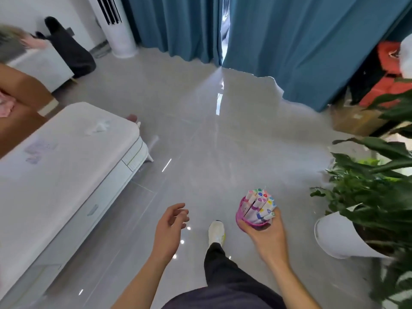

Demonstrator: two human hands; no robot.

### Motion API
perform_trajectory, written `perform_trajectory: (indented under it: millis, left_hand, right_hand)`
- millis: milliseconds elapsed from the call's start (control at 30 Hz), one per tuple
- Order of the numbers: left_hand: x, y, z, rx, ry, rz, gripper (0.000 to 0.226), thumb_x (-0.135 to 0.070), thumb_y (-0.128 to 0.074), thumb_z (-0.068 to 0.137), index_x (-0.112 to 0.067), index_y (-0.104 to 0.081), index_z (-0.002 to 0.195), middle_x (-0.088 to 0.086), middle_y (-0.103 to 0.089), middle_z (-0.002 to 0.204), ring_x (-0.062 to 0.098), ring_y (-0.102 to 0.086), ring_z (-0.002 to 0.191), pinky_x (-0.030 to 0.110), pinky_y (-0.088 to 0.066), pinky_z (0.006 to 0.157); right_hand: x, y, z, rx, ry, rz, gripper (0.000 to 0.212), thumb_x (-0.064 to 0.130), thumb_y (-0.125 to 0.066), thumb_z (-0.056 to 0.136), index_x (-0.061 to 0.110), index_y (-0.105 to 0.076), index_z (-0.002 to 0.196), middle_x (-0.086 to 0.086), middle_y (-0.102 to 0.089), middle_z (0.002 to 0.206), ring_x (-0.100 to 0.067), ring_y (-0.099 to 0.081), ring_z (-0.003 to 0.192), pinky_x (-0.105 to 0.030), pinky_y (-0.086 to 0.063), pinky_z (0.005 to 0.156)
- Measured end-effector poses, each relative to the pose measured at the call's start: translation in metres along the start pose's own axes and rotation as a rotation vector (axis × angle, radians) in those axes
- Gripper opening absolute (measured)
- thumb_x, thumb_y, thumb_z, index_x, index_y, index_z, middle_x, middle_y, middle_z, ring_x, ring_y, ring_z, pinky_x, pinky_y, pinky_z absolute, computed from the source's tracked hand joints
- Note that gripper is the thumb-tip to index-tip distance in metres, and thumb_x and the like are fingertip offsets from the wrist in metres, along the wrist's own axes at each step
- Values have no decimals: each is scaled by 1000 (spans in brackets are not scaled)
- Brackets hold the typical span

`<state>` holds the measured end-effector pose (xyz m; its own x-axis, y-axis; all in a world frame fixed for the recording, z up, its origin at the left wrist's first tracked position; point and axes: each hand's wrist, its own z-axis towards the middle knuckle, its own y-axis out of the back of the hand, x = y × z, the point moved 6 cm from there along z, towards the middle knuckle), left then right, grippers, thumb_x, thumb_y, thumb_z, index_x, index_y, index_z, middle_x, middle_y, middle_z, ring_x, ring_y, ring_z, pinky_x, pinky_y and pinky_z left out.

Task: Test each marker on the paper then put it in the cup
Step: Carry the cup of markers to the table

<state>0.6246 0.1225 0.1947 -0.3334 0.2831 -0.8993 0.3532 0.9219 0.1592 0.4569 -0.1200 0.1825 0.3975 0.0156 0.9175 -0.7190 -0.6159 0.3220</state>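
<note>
The left hand [170, 221] is held forward, palm turned inward, fingers loosely curled, nothing gripped. The right hand [265, 233] is held palm up, fingers wrapped round the pink cup [239, 210] from beneath. The left forearm [142, 277] and right forearm [289, 279] are stretched forward, bare.

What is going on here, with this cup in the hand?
A person stands on a glossy grey floor. The right hand grips a pink plastic cup packed with white markers with coloured caps. The left hand is relaxed and holds nothing. A low white table is on the left, a potted green plant on the right.
</note>
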Motion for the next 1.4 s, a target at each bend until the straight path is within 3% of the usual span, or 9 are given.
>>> perform_trajectory:
  millis: [233, 433, 667, 833, 967, 1133, 1400]
  left_hand:
    - [-46, -11, 108, -63, 20, 11, 21, -16, -59, 101, -29, -69, 113, 0, -73, 105, 15, -72, 93, 40, -57, 92]
    - [-85, -24, 182, -105, 33, -9, 23, -10, -58, 100, -26, -69, 112, 2, -73, 104, 18, -72, 92, 43, -58, 91]
    - [-124, -33, 274, -105, 46, -34, 23, -11, -58, 100, -25, -69, 113, 3, -73, 106, 17, -72, 93, 40, -58, 91]
    - [-148, -33, 357, -105, 57, -53, 23, -12, -59, 99, -28, -70, 113, -1, -74, 104, 15, -73, 93, 37, -58, 90]
    - [-177, -29, 431, -109, 68, -57, 23, -10, -58, 99, -26, -69, 113, 1, -73, 106, 18, -72, 95, 40, -58, 92]
    - [-222, -20, 510, -91, 45, -54, 25, -9, -59, 99, -28, -70, 111, -2, -74, 104, 18, -72, 96, 36, -58, 89]
    - [-267, -16, 616, -131, 54, -57, 24, -9, -57, 100, -28, -69, 111, -1, -73, 103, 18, -71, 96, 35, -57, 90]
  right_hand:
    - [49, -48, 130, 66, 29, -34, 72, 49, -97, 57, 46, -58, 117, 19, -76, 106, -2, -75, 92, -28, -61, 76]
    - [90, -80, 214, 122, 36, -47, 66, 47, -97, 58, 41, -58, 110, 13, -76, 103, -8, -76, 90, -36, -62, 77]
    - [124, -119, 295, 137, 24, -84, 65, 42, -99, 60, 42, -56, 110, 17, -75, 100, -4, -75, 87, -25, -60, 68]
    - [151, -163, 367, 172, -12, -96, 69, 42, -99, 63, 43, -56, 116, 13, -76, 102, -13, -76, 85, -40, -64, 65]
    - [188, -202, 432, 185, -13, -88, 68, 52, -96, 59, 49, -55, 112, 18, -77, 99, -8, -76, 83, -34, -61, 59]
    - [233, -247, 506, 197, -5, -85, 70, 58, -94, 52, 56, -54, 110, 20, -76, 103, -6, -77, 88, -37, -63, 75]
    - [278, -307, 602, 213, 18, -114, 68, 47, -98, 59, 50, -55, 112, 15, -76, 103, -7, -76, 89, -44, -64, 81]
